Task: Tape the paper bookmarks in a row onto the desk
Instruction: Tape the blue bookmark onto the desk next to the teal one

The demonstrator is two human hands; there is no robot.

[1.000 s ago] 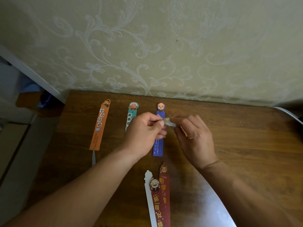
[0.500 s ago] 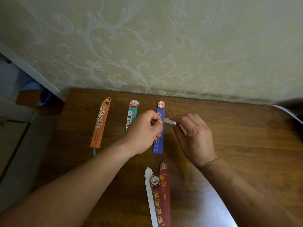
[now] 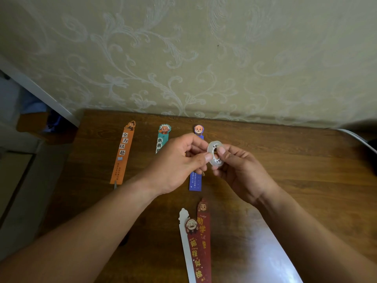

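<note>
Tape roll [image 3: 213, 146] now face-on, pinched between left hand [image 3: 175, 163], right hand [image 3: 239, 172]

Bookmarks on a wooden desk [image 3: 285, 160]
Orange bookmark [image 3: 122, 154], teal bookmark [image 3: 162, 135], blue bookmark [image 3: 195, 181] in a row at eleven o'clock; red bookmarks [image 3: 201, 252] over a white bookmark [image 3: 184, 231] at six.

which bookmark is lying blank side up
The white bookmark nearest the person, leftmost in the loose pile and partly under a dark red bookmark. It shows only plain white, while every other bookmark shows a cartoon face and printed characters.
</note>
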